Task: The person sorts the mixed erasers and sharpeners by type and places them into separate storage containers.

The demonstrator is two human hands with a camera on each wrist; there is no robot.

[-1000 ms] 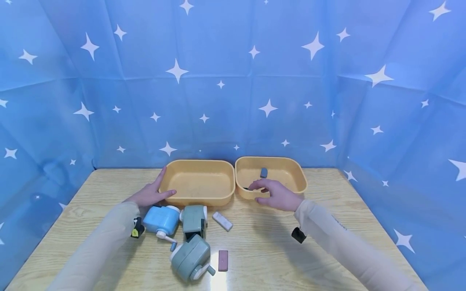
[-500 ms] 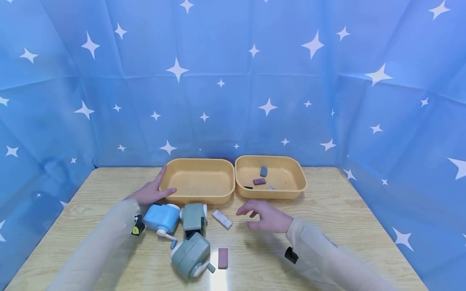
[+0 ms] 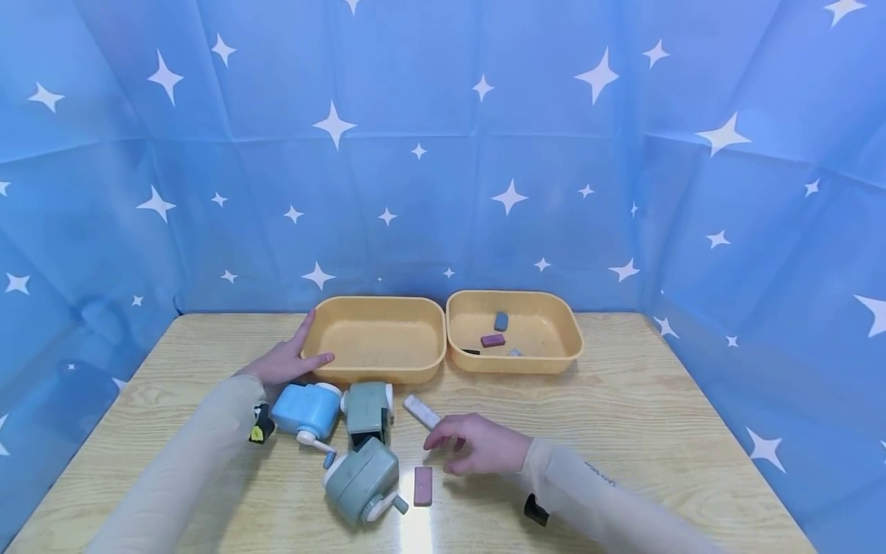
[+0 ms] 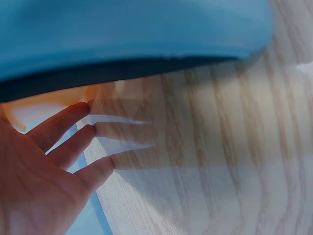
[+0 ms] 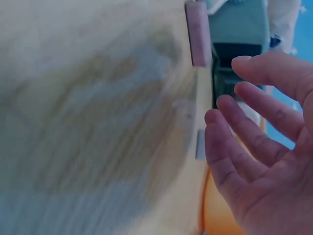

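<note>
Pink block [image 3: 423,486] is lying on counter [image 3: 623,408], just beside crank [image 3: 400,505] of green device [image 3: 362,478]. Right hand [image 3: 482,443] is hovering near block, fingers apart, gripping nothing; left hand [image 3: 280,363] is resting at left tray's [image 3: 377,375] rim, fingers spread. Good grasp probably calling for pinch across long sides, fingers avoiding crank.

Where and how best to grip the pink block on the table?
I'd pinch the pink block mid-length across its long sides, from the right and above: it lies flat, a crank close on its left, the right hand on its right.
</note>
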